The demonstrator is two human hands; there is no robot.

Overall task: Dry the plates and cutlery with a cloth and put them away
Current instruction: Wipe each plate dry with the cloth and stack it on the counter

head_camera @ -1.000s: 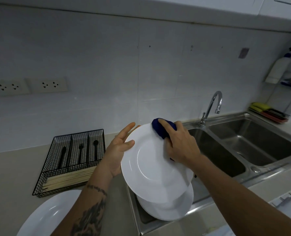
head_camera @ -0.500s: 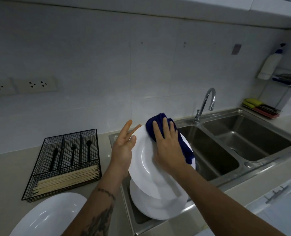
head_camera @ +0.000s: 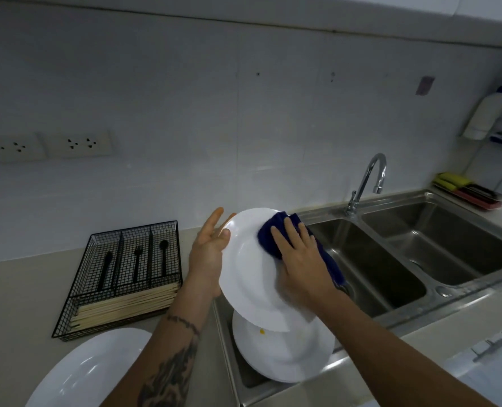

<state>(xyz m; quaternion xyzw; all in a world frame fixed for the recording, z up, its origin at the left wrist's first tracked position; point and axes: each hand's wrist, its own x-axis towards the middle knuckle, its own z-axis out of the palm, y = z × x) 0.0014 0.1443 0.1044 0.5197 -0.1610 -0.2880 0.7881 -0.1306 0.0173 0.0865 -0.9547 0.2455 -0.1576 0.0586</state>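
While right hand [head_camera: 299, 259] presses dark blue cloth [head_camera: 273, 235] flat-fingered on tilted white round plate [head_camera: 249, 271], left hand [head_camera: 210, 245] props rim, fingers straight. One white plate [head_camera: 82, 374] on surface; stack [head_camera: 285, 353] in sink waits.

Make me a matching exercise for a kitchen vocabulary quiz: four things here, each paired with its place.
1. blue cloth
2. chopsticks
3. white bottle
4. plate stack

a. wire basket's front compartment
b. leftmost sink basin
c. under the right hand, on the held plate
d. wall rack, far right

Pairs: 1-c, 2-a, 3-d, 4-b
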